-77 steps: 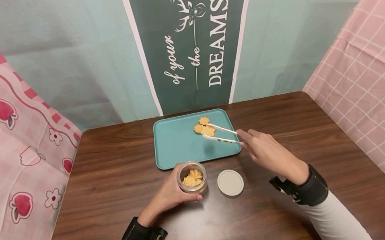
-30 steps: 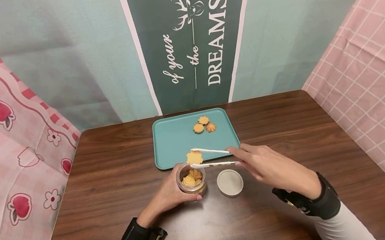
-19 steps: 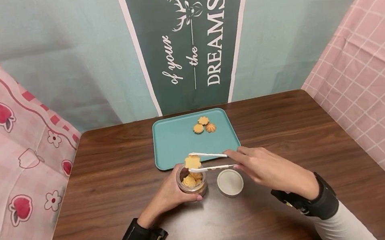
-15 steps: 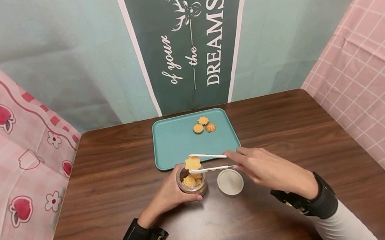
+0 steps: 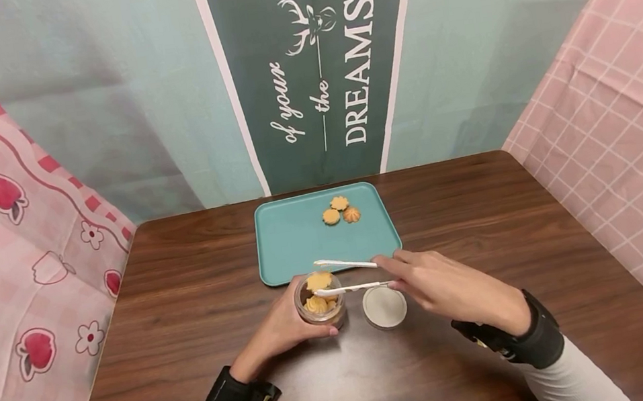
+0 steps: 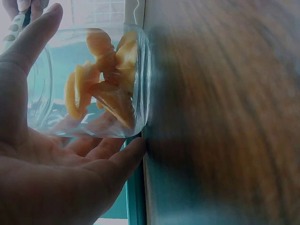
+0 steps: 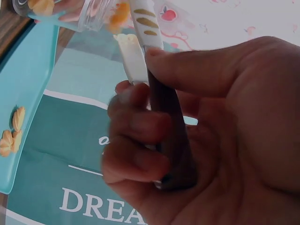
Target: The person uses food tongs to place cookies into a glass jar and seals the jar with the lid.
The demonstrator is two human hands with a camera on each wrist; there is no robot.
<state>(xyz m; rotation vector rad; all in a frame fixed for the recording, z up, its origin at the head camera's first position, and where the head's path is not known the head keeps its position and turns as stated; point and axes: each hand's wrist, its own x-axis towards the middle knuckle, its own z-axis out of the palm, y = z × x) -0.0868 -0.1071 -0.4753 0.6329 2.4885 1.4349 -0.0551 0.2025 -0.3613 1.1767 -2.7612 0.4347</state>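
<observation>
Left hand (image 5: pixel 280 328) wraps the glass jar (image 5: pixel 319 299), steadying it on the table (image 5: pixel 188 299). Right hand (image 5: pixel 442 286) pinches white tongs (image 5: pixel 346 276) holding a biscuit (image 5: pixel 320 280) at the jar mouth. Best lowered inside the rim before the tongs ease apart.

Head view evenly lit, edges warped; both wrist views dim, blurred
</observation>
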